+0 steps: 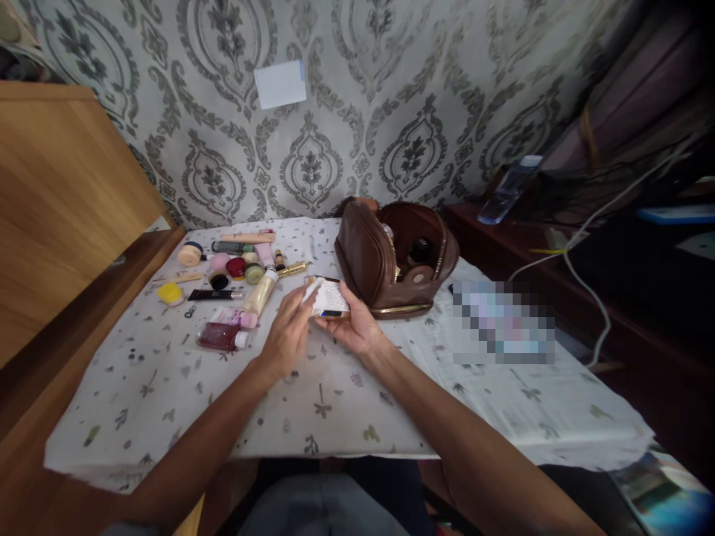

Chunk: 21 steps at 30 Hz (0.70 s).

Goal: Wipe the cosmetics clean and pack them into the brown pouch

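In front of the brown bag, my right hand (357, 326) grips a small flat case (334, 296) with a white, glittery face and a dark lower edge. My left hand (286, 335) is at the case's left side, fingers closed on a piece of white tissue (313, 292) that touches the glittery face. Just behind and to the right stands the brown toiletry bag (363, 260), unzipped, with a black-capped item (420, 249) inside. Left of my left hand lies a cream-coloured tube (260, 292).
Several cosmetics lie at the left: a red bottle (217, 336), a black tube (215, 295), a yellow-lidded jar (170, 293) and a gold tube (293, 269). A wooden panel (72, 171) borders the left. At right are a blurred-out object (503, 316), a clear bottle (511, 190) and a white cable (592, 286).
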{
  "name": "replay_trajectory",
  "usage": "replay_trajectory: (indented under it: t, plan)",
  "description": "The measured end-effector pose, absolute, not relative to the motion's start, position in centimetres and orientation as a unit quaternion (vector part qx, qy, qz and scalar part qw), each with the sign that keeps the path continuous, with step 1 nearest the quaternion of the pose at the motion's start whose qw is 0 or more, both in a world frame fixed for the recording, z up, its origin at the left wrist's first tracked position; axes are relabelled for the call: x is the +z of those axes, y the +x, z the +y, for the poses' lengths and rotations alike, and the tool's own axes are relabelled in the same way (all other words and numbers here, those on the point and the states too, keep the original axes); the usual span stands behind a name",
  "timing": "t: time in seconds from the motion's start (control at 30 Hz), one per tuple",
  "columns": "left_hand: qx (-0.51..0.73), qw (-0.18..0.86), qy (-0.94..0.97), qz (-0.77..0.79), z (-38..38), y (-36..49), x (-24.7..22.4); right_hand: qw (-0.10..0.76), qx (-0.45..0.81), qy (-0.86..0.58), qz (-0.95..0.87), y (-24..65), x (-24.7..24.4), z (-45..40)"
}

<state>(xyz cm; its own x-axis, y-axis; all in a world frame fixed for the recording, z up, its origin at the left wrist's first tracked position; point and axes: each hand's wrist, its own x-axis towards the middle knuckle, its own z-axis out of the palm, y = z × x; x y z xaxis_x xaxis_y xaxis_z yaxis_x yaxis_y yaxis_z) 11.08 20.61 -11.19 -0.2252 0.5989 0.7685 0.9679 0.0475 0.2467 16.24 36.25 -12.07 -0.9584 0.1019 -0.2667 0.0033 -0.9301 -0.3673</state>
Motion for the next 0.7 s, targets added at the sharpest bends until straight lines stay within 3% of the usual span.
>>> replay_trajectory:
  t: [0.13,0.47,0.7]
  plan:
    - [-0.414,0.222,-0.517,-0.716,20.7,10.5,-11.7,-0.012,0.964,-0.158,-0.215,16.3,-12.4,35.9]
    - [-0.417,0.202,-0.575,-0.674,20.7,11.0,-11.6,0.027,0.97,-0.127,-0.206,15.8,-13.0,36.7]
    - [-0.452,0.202,-0.469,-0.731,20.5,10.4,-11.0,0.045,0.93,-0.09,-0.353,16.9,-11.6,35.3]
